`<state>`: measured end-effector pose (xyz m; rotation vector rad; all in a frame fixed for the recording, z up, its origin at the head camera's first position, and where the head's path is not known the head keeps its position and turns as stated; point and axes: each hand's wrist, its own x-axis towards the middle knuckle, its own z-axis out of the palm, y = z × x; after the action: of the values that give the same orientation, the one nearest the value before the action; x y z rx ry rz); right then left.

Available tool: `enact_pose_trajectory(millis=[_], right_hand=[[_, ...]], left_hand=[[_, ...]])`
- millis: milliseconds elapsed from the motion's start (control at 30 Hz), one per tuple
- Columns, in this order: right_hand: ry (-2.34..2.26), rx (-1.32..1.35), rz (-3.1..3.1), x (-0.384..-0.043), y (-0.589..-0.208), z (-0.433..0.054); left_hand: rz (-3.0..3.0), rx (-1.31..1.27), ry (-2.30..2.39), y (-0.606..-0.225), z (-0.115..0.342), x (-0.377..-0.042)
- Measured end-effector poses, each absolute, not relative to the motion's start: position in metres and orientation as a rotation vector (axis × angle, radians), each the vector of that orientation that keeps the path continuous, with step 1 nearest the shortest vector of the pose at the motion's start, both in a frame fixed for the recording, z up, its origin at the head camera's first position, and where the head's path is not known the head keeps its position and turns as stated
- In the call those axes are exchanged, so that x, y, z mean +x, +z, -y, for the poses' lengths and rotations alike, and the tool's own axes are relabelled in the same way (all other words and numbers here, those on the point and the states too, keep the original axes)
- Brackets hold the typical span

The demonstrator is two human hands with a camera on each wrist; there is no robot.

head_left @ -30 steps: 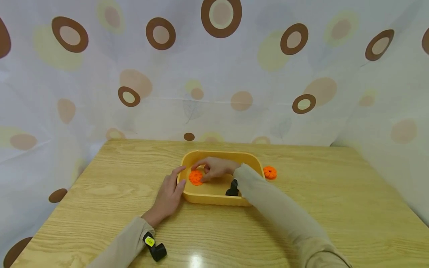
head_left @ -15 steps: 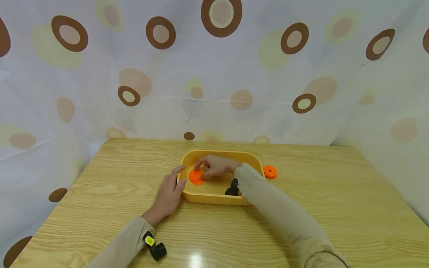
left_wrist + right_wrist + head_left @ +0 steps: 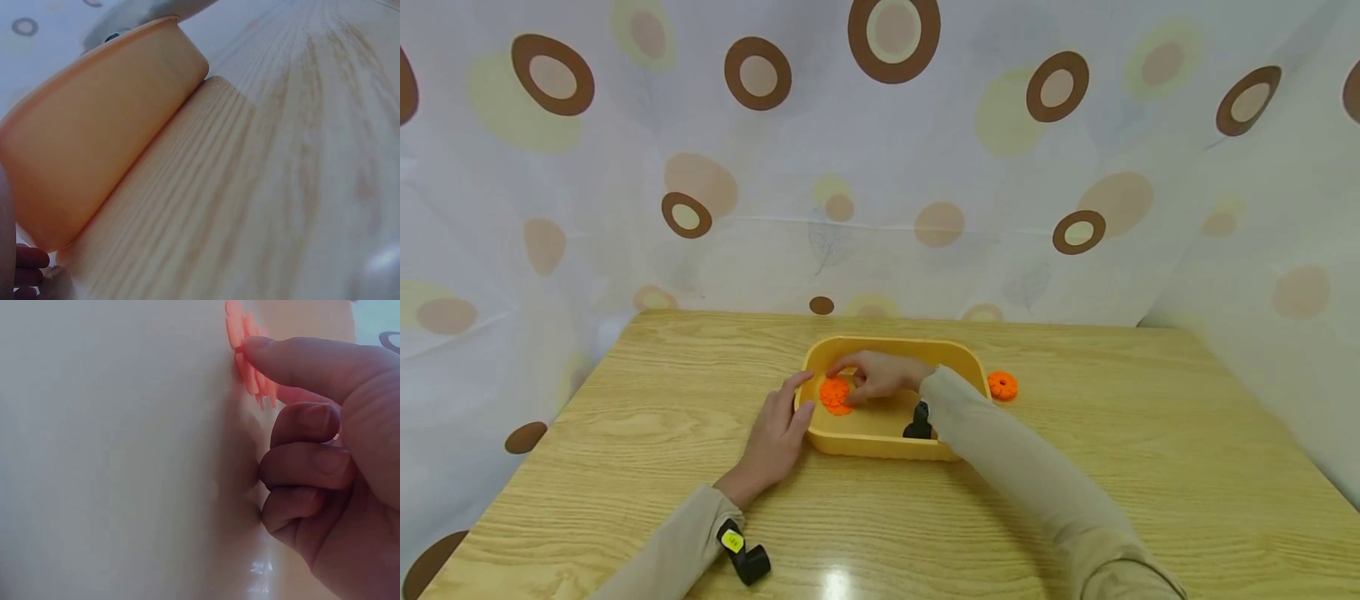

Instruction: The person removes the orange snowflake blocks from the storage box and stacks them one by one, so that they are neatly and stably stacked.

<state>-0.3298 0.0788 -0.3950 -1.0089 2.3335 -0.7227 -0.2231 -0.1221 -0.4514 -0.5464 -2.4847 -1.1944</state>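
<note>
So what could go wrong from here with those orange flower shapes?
The upper orange piece looks offset over the lower one, so it might slip from the right hand. The right sleeve passes near the orange shape outside and could nudge it. The black device by that cuff might knock the tray.

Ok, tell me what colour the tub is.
The tub is orange-yellow, best seen in the head view.
</note>
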Motion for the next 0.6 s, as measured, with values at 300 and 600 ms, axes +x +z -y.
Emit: enact_pose_trajectory(millis=[300, 600], right_hand=[[-0.771, -0.995, -2.299, -0.3298, -0.3946, -0.0785], [-0.808, -0.920, -2.280, -0.3303, -0.3938, -0.0792]], left_hand=[[2.472, -0.563, -1.211, -0.4515, 0.1223, -0.2237], [2.471, -0.560, -1.203, -0.4502, 0.1220, -0.2231]])
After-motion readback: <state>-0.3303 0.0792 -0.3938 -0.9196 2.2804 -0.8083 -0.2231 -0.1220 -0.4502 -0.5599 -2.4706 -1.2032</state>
